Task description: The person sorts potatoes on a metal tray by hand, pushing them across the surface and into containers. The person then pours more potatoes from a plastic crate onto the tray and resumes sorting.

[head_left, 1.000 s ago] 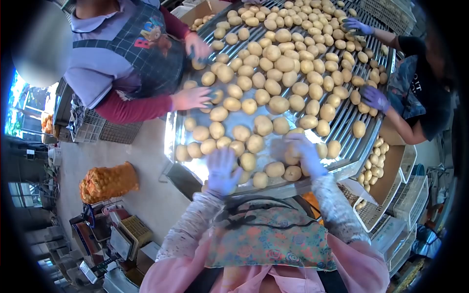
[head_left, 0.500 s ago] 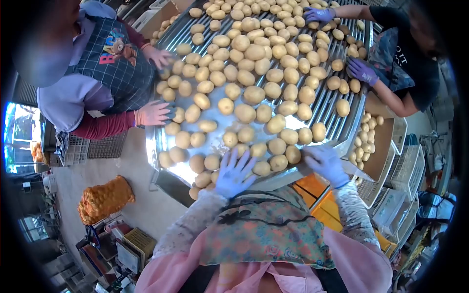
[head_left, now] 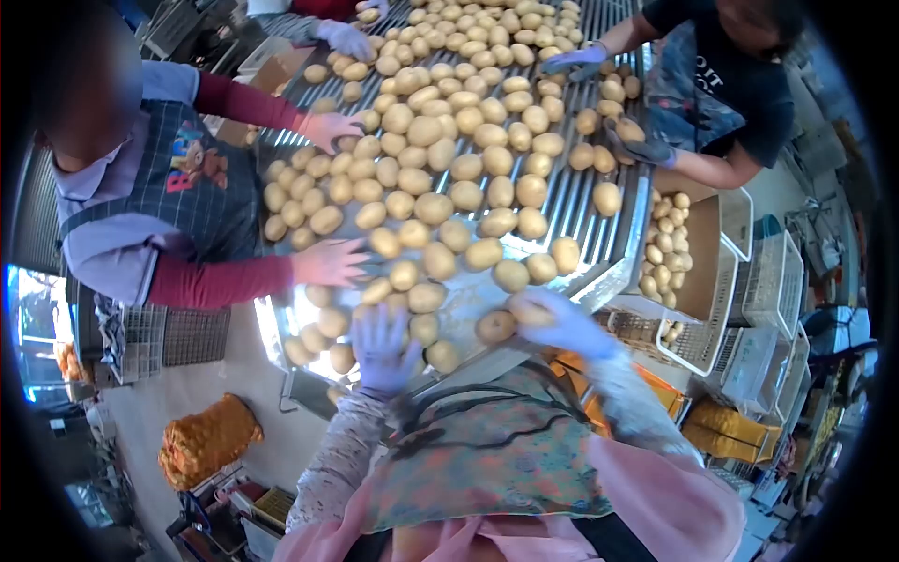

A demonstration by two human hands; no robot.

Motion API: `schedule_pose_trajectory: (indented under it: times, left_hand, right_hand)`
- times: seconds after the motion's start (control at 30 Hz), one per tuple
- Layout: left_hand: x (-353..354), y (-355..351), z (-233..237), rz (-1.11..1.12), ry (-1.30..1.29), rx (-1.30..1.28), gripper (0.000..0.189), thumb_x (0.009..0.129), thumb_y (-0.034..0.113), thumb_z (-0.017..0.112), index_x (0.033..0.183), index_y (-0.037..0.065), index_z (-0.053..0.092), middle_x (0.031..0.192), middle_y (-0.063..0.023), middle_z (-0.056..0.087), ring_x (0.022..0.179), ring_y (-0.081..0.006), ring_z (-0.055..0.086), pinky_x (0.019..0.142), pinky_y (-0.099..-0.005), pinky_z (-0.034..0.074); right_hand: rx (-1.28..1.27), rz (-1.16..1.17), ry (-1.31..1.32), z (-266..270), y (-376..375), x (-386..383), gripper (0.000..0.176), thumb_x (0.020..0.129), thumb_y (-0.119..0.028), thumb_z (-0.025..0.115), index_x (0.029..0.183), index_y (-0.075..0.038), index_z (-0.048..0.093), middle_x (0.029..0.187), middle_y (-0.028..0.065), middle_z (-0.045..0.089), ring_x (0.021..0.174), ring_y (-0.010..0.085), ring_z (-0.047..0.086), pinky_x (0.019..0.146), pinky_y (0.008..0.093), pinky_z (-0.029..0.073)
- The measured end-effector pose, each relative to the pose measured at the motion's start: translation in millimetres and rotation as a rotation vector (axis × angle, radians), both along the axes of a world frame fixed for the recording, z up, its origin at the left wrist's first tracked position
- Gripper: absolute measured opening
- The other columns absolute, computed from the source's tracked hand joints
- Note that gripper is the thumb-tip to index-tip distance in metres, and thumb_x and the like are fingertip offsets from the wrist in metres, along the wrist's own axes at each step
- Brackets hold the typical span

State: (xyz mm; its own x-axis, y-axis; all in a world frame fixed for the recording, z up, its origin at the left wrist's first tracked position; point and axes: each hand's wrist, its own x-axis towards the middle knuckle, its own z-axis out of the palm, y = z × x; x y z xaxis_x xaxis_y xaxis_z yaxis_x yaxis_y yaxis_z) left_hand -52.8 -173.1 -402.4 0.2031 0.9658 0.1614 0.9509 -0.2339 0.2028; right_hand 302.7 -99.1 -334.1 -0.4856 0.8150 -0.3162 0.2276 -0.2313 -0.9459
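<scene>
Many potatoes lie on a metal sorting table with rollers toward its far side. My left hand, in a pale purple glove, rests with fingers spread among potatoes at the near left edge. At the near edge to the right, my right hand, also gloved, has its fingers curled against a potato; whether it grips one is blurred. A brownish potato lies just left of that hand.
A co-worker in a checked apron reaches in from the left, another in black from the right. Beyond, further gloved hands show. Crates stand right; a full orange sack lies lower left.
The view has shifted. My left hand has moved left, and my right hand has come inward over the table edge. The left co-worker's hands reach further in; potatoes near my hands have shifted.
</scene>
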Motion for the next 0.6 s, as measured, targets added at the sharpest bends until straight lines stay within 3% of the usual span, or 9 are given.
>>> schedule_pose_trajectory:
  times: [0.03,0.1,0.17,0.2,0.27,0.33,0.4,0.53,0.6]
  left_hand:
    - [-21,2,-10,0.127,-0.010,-0.026,0.073,0.093,0.045,0.063,0.152,0.006,0.045,0.152,-0.0303,0.042,0.142,-0.0501,0.036,0.118,-0.0628,0.022]
    - [-47,24,-25,0.330,0.067,0.023,0.074,0.092,0.046,0.065,0.151,0.005,0.046,0.151,-0.0333,0.041,0.141,-0.0514,0.037,0.118,-0.0629,0.022]
    - [-25,50,-64,0.383,-0.167,0.051,0.077,0.092,0.046,0.064,0.153,0.004,0.042,0.152,-0.0327,0.040,0.141,-0.0491,0.037,0.118,-0.0616,0.023]
    - [-5,69,-74,0.413,-0.404,0.084,0.080,0.091,0.046,0.063,0.154,0.003,0.039,0.153,-0.0321,0.039,0.141,-0.0468,0.036,0.118,-0.0602,0.024]
    - [49,99,38,0.229,-0.289,-0.328,0.083,0.091,0.047,0.064,0.154,0.001,0.037,0.154,-0.0280,0.040,0.141,-0.0443,0.039,0.120,-0.0594,0.023]
    - [90,76,7,0.065,0.048,-0.089,0.081,0.089,0.049,0.066,0.152,0.003,0.042,0.153,-0.0230,0.044,0.140,-0.0428,0.042,0.119,-0.0601,0.025]
    - [77,46,-3,-0.072,-0.012,-0.064,0.079,0.089,0.049,0.066,0.151,0.005,0.043,0.154,-0.0212,0.044,0.141,-0.0427,0.041,0.118,-0.0612,0.025]
    - [11,-25,-3,-0.237,-0.140,-0.196,0.078,0.091,0.047,0.065,0.153,0.005,0.042,0.156,-0.0204,0.042,0.145,-0.0443,0.036,0.118,-0.0631,0.024]
    - [-23,-42,10,-0.210,-0.088,-0.258,0.078,0.092,0.045,0.064,0.154,0.004,0.040,0.158,-0.0214,0.040,0.147,-0.0450,0.034,0.118,-0.0620,0.024]
  right_hand:
    - [-0.138,0.132,-0.236,29,-14,44,0.060,0.085,-0.022,0.080,0.137,-0.003,0.057,0.126,0.0092,0.064,0.116,0.0196,0.060,0.102,0.0349,0.047]
    - [-0.362,0.304,-0.201,15,-56,133,0.059,0.086,-0.022,0.079,0.138,-0.001,0.059,0.130,0.0058,0.064,0.121,0.0151,0.058,0.098,0.0324,0.051]
    - [0.034,0.488,-0.794,34,-79,160,0.060,0.087,-0.023,0.080,0.140,-0.004,0.059,0.132,0.0107,0.065,0.124,0.0185,0.058,0.101,0.0359,0.050]
    - [0.039,0.497,-0.793,26,-72,155,0.060,0.087,-0.023,0.080,0.140,-0.004,0.059,0.132,0.0107,0.065,0.124,0.0185,0.058,0.101,0.0359,0.050]
    - [-0.220,-0.328,-0.218,2,-53,138,0.064,0.083,-0.027,0.082,0.141,-0.011,0.059,0.138,0.0184,0.060,0.128,0.0285,0.057,0.107,0.0425,0.046]
    - [0.725,-0.159,-0.856,4,-9,96,0.071,0.075,-0.036,0.082,0.141,-0.021,0.060,0.148,0.0236,0.050,0.132,0.0420,0.050,0.113,0.0508,0.039]
    - [0.849,0.030,-0.960,-18,27,75,0.080,0.070,-0.044,0.083,0.143,-0.025,0.058,0.156,0.0227,0.038,0.140,0.0515,0.034,0.115,0.0602,0.030]
    - [0.913,0.425,-0.853,-52,38,-6,0.093,0.063,-0.062,0.082,0.146,-0.030,0.055,0.156,0.0179,0.039,0.137,0.0524,0.037,0.116,0.0660,0.025]
    - [0.924,0.383,-0.743,-61,29,-40,0.097,0.062,-0.066,0.080,0.147,-0.030,0.053,0.158,0.0178,0.038,0.139,0.0513,0.036,0.118,0.0642,0.023]
